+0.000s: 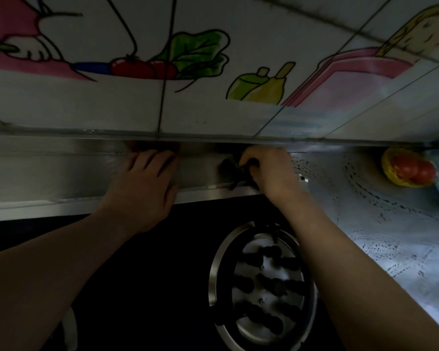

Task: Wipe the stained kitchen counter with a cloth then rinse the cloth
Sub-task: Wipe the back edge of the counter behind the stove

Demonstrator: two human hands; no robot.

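My right hand (pixel 270 171) grips a dark crumpled cloth (pixel 230 168) and holds it against the steel counter strip (pixel 61 173) behind the stove, close under the tiled wall. My left hand (pixel 147 188) rests flat on the same strip to the left, fingers spread and pointing at the wall. To the right, the counter surface (pixel 380 224) is wet, with curved streaks of droplets. Most of the cloth is hidden under my right fingers.
A black gas hob (pixel 150 287) with a round burner and pan support (pixel 262 287) lies under my forearms. A yellow bowl of red tomatoes (pixel 408 168) stands at the far right by the wall. Tiles with cartoon vegetables (pixel 188 59) rise behind the counter.
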